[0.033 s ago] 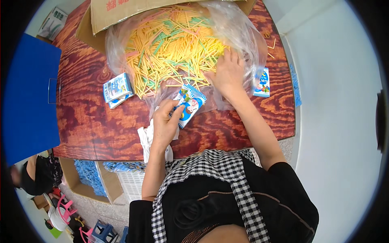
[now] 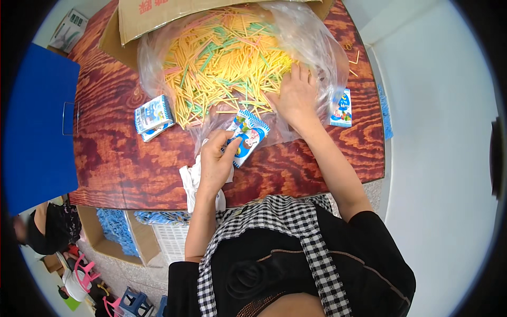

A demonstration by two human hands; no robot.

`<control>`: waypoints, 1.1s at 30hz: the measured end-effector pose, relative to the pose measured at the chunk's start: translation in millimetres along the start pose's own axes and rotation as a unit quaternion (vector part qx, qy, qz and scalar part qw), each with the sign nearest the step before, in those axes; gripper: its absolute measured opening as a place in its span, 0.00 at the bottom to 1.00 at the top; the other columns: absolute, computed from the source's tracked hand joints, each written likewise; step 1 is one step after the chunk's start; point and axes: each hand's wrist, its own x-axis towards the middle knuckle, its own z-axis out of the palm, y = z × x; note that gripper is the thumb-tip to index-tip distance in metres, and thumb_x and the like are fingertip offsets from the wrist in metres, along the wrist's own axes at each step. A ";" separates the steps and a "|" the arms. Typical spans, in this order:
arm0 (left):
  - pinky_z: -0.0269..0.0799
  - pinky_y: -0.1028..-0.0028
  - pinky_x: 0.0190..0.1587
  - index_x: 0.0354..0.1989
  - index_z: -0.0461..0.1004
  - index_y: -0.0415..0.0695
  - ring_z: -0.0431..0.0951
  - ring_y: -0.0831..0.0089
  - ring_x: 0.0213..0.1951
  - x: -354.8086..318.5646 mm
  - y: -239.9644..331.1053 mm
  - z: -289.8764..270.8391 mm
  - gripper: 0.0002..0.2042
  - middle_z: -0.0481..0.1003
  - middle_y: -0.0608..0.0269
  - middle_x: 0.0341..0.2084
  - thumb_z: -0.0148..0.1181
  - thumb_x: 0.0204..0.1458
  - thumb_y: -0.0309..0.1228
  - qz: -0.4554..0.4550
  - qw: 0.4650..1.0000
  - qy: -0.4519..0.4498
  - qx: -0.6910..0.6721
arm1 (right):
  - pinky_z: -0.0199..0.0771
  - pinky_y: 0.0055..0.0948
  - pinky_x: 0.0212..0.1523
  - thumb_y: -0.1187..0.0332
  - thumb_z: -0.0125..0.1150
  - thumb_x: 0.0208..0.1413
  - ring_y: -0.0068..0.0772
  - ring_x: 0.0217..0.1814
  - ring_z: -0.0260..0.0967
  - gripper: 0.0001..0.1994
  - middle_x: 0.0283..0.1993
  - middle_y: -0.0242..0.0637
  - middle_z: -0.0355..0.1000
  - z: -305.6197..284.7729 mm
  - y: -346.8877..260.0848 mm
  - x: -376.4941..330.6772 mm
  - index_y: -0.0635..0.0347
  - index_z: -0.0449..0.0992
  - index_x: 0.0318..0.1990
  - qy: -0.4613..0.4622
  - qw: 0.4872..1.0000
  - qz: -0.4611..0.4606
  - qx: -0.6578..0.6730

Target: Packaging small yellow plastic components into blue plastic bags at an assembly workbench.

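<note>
Left hand (image 2: 214, 164) grasps small blue packet (image 2: 246, 136), long axis tilted toward the stick pile (image 2: 222, 58); right hand (image 2: 297, 98), fingers spread loose, rests on the pile's near-right edge, nearer.

So the person's left hand (image 2: 215, 161) is gripping a small blue printed packet (image 2: 246, 136), tilted, right at the near edge of a big clear plastic bag (image 2: 317, 50) full of thin sticks (image 2: 224, 58), mostly yellow with some green and pink mixed in. The right hand (image 2: 297, 96) is lying flat on the pile, fingers spread into the sticks. There's a little stack of the same packets (image 2: 153, 117) on the reddish wood-grain tabletop (image 2: 121, 164) left of the bag, and one more packet (image 2: 341, 108) just right of it. A cardboard box (image 2: 153, 18) sits behind the bag, and a white cloth (image 2: 191, 182) is under the left wrist.
</note>
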 end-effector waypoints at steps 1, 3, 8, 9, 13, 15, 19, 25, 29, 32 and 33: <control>0.64 0.75 0.31 0.32 0.74 0.35 0.69 0.74 0.27 0.5 0.8 0.9 0.06 0.70 0.60 0.25 0.61 0.50 0.25 -0.010 1.000 -0.007 -0.008 | 0.59 0.42 0.51 0.60 0.63 0.46 0.47 0.51 0.61 0.17 0.42 0.46 0.67 5.1 0.9 0.9 0.67 0.76 0.35 -0.025 1.000 0.009 -0.001; 0.64 0.75 0.31 0.32 0.73 0.35 0.70 0.74 0.28 -0.3 -1.4 -0.9 0.06 0.70 0.60 0.25 0.61 0.50 0.25 -0.022 1.000 -0.012 -0.015 | 0.58 0.43 0.52 0.60 0.64 0.44 0.47 0.51 0.61 0.17 0.40 0.46 0.67 10.6 -0.6 1.7 0.66 0.76 0.35 -0.049 0.999 0.016 0.000; 0.64 0.76 0.31 0.33 0.73 0.35 0.69 0.76 0.28 -3.0 -9.6 -2.5 0.06 0.71 0.61 0.25 0.60 0.51 0.25 -0.058 0.997 0.002 -0.043 | 0.56 0.41 0.52 0.66 0.62 0.46 0.45 0.51 0.62 0.10 0.41 0.42 0.69 12.1 12.3 -1.8 0.63 0.74 0.33 -0.061 0.997 0.014 0.055; 0.64 0.76 0.31 0.33 0.73 0.35 0.69 0.76 0.28 -3.0 -10.0 -2.3 0.06 0.71 0.61 0.25 0.60 0.51 0.25 -0.059 0.997 0.002 -0.043 | 0.56 0.41 0.52 0.66 0.62 0.46 0.45 0.51 0.62 0.10 0.41 0.42 0.69 10.0 16.0 -1.0 0.63 0.74 0.33 -0.061 0.997 0.014 0.055; 0.64 0.80 0.32 0.34 0.74 0.36 0.69 0.83 0.28 -1.4 -12.2 -0.8 0.06 0.73 0.66 0.26 0.60 0.53 0.26 -0.098 0.987 0.001 -0.128 | 0.63 0.34 0.39 0.68 0.58 0.54 0.32 0.35 0.67 0.06 0.29 0.35 0.69 7.1 34.4 8.8 0.61 0.72 0.32 -0.092 0.951 0.108 0.274; 0.65 0.82 0.32 0.35 0.74 0.36 0.69 0.85 0.28 3.7 -8.6 2.2 0.06 0.74 0.68 0.27 0.59 0.54 0.26 -0.110 0.980 -0.007 -0.165 | 0.65 0.30 0.33 0.67 0.57 0.57 0.28 0.29 0.67 0.07 0.25 0.32 0.68 12.9 46.3 14.7 0.61 0.72 0.32 -0.152 0.874 0.185 0.422; 0.67 0.84 0.34 0.39 0.74 0.38 0.72 0.87 0.30 12.6 3.6 7.6 0.06 0.76 0.69 0.29 0.57 0.56 0.27 -0.159 0.944 -0.020 -0.287 | 0.68 0.30 0.31 0.66 0.55 0.59 0.29 0.28 0.69 0.10 0.25 0.32 0.71 18.3 61.4 22.6 0.66 0.73 0.39 -0.260 0.763 0.247 0.537; 0.69 0.83 0.34 0.39 0.74 0.38 0.74 0.85 0.30 27.9 10.1 19.8 0.06 0.77 0.67 0.30 0.56 0.57 0.27 -0.190 0.901 0.005 -0.389 | 0.69 0.28 0.43 0.65 0.54 0.61 0.30 0.39 0.71 0.14 0.33 0.36 0.75 24.8 60.9 14.4 0.65 0.74 0.48 -0.140 0.832 0.164 0.511; 0.70 0.81 0.34 0.40 0.73 0.39 0.74 0.84 0.30 37.1 14.9 23.5 0.06 0.77 0.67 0.31 0.56 0.58 0.27 -0.198 0.869 0.002 -0.453 | 0.69 0.33 0.44 0.65 0.53 0.61 0.35 0.40 0.72 0.14 0.34 0.37 0.76 -2.1 49.4 20.2 0.67 0.73 0.48 -0.143 0.894 0.151 0.397; 0.70 0.81 0.35 0.41 0.72 0.40 0.74 0.84 0.31 45.2 12.8 26.4 0.06 0.76 0.67 0.31 0.54 0.58 0.27 -0.171 0.864 -0.004 -0.474 | 0.69 0.30 0.38 0.64 0.53 0.62 0.31 0.34 0.71 0.13 0.27 0.34 0.73 4.6 52.0 19.5 0.67 0.75 0.42 -0.111 0.910 0.135 0.377; 0.70 0.81 0.35 0.41 0.72 0.40 0.74 0.84 0.31 48.7 13.6 27.2 0.06 0.76 0.67 0.31 0.54 0.58 0.27 -0.170 0.864 -0.003 -0.474 | 0.69 0.30 0.38 0.64 0.53 0.62 0.31 0.34 0.71 0.13 0.27 0.34 0.73 3.6 52.2 20.5 0.67 0.75 0.42 -0.111 0.910 0.134 0.377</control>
